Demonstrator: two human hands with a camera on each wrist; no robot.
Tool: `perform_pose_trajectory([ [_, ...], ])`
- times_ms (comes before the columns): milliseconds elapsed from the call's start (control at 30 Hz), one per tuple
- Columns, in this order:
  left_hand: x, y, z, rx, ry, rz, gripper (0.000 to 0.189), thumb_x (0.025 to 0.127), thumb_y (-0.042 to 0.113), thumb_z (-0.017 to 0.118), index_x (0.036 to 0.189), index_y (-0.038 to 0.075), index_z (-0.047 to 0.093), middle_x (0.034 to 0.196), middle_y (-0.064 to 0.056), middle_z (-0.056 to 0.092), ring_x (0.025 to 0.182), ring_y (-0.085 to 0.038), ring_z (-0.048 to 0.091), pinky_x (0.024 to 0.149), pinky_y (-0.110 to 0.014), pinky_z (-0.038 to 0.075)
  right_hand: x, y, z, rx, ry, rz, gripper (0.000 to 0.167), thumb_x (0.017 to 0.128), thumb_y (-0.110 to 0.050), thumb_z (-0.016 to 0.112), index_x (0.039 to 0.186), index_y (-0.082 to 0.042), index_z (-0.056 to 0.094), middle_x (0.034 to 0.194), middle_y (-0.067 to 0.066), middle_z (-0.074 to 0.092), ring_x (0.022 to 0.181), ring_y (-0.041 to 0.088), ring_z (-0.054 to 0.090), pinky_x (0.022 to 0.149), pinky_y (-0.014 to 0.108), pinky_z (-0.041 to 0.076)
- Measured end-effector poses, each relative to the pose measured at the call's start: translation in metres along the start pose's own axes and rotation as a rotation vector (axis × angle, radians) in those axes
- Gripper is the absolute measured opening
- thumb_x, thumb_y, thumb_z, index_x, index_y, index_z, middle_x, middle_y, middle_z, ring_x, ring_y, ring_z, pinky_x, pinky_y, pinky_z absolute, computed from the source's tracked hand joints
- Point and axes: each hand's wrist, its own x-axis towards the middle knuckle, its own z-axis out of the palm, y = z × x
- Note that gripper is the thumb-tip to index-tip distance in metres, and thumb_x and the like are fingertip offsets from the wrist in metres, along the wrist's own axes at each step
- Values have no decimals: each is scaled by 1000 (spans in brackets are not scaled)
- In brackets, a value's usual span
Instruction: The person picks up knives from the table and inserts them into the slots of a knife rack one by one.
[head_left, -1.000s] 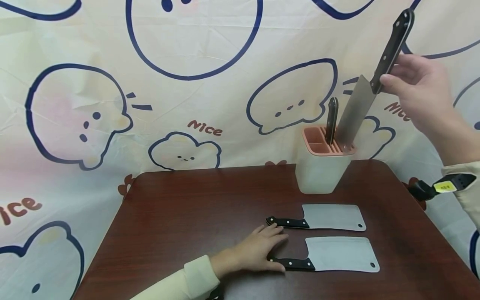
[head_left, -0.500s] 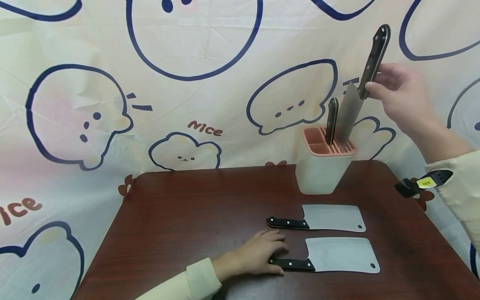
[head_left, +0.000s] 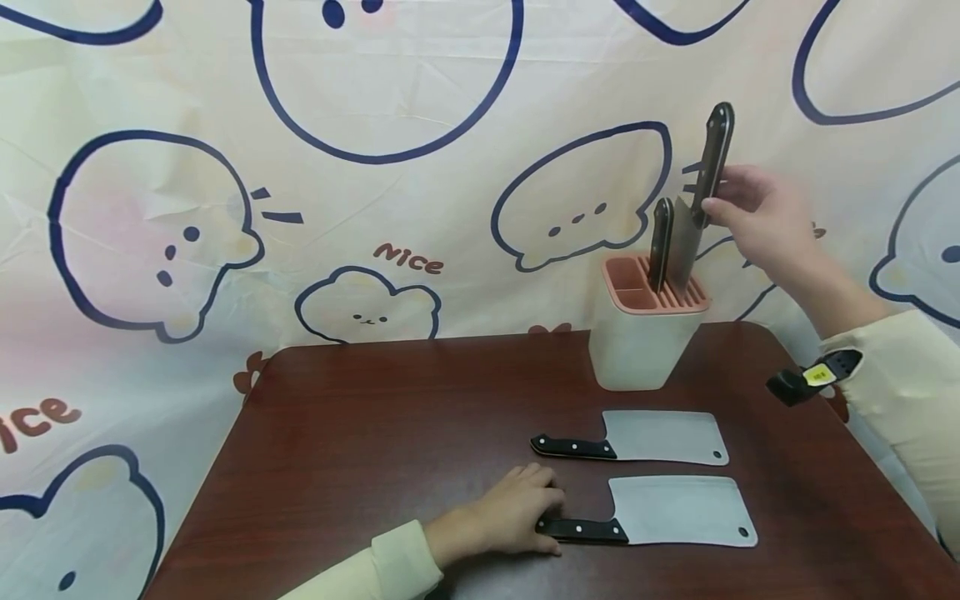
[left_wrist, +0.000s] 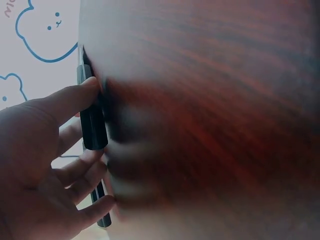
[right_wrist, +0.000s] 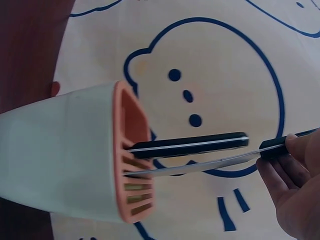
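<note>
My right hand (head_left: 768, 221) pinches the lower handle of a black-handled kitchen knife (head_left: 684, 242) in the head view. Its wide blade stands partly in a slot of the knife block (head_left: 637, 354), a pale holder with a pink slotted top. In the right wrist view, the blade (right_wrist: 200, 166) enters the slot just beside another black-handled knife (right_wrist: 190, 145). On the table, my left hand (head_left: 517, 510) grips the handle end of the nearer cleaver (head_left: 682, 510), thumb on one side and fingers on the other. The left wrist view shows the thumb on that handle (left_wrist: 94, 125).
A second cleaver (head_left: 666, 436) lies behind the nearer one, handle pointing left. Both rest flat on the dark brown table (head_left: 360, 433). The block stands at the table's back right, close to a cartoon-printed cloth (head_left: 420, 208). Free slots show beside the blade.
My right hand has moved down and left, sinking the knife deeper into the block and bringing it more upright. My left hand's fingers have drawn back from the farther cleaver's handle and curled in.
</note>
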Motion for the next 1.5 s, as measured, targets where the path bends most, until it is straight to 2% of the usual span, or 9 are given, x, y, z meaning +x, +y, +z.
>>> perform_pose_trajectory([
  [167,0,0,0,0,-13,-6,32,79,50,84,99,29,71,91,19,57,86,0,47,76,-20,38,-2,9,9,-4,-35,4,53,107,-29,53,155,-11,42,147,23,52,139,39,47,117,59,28],
  [367,0,1,0,-39,-28,-13,29,81,46,84,99,29,70,88,20,59,87,3,53,81,-26,44,-5,15,18,-28,-77,-14,53,107,-27,53,155,-6,41,145,27,52,137,45,46,114,65,29],
  [567,-2,0,-4,-70,35,-9,24,83,40,83,99,27,71,90,20,60,88,4,54,84,-23,48,-6,20,27,-59,-81,-29,49,107,-24,54,152,-7,46,137,27,59,131,44,52,106,65,38],
  [667,-3,-2,-6,-107,67,-12,23,83,37,83,99,26,71,89,20,57,85,6,51,76,-14,44,-8,25,30,-51,-85,-30,48,106,-21,54,150,-4,47,136,28,59,129,44,53,106,64,39],
  [767,-4,-5,-8,-171,101,-12,23,83,32,83,101,23,71,90,18,56,82,6,49,74,-10,41,-9,29,32,-41,-94,-23,48,106,-20,54,151,-4,46,137,28,58,131,44,52,109,64,37],
  [967,-5,-13,-14,-315,212,15,23,83,24,83,101,18,71,94,14,59,84,4,52,79,-9,42,-12,36,35,-34,-115,-26,49,106,-20,55,150,-2,46,137,29,57,133,46,50,110,67,33],
  [1267,-12,-22,-29,-626,309,29,21,83,11,84,100,16,72,93,10,64,81,0,54,72,-19,52,-16,50,40,-93,-135,-11,52,105,-25,57,151,-3,44,138,30,56,135,48,47,108,72,30],
  [1333,-14,-24,-33,-665,317,18,22,83,9,83,100,16,72,93,9,65,81,0,55,71,-22,54,-17,52,41,-94,-137,-24,51,105,-23,57,150,-2,45,138,30,56,134,48,47,108,71,31],
  [1500,-18,-25,-40,-785,299,-65,22,84,6,82,101,15,72,97,7,67,86,-3,59,73,-27,58,-19,55,43,-91,-149,-55,49,104,-18,59,149,0,46,135,31,58,132,49,49,108,70,34],
])
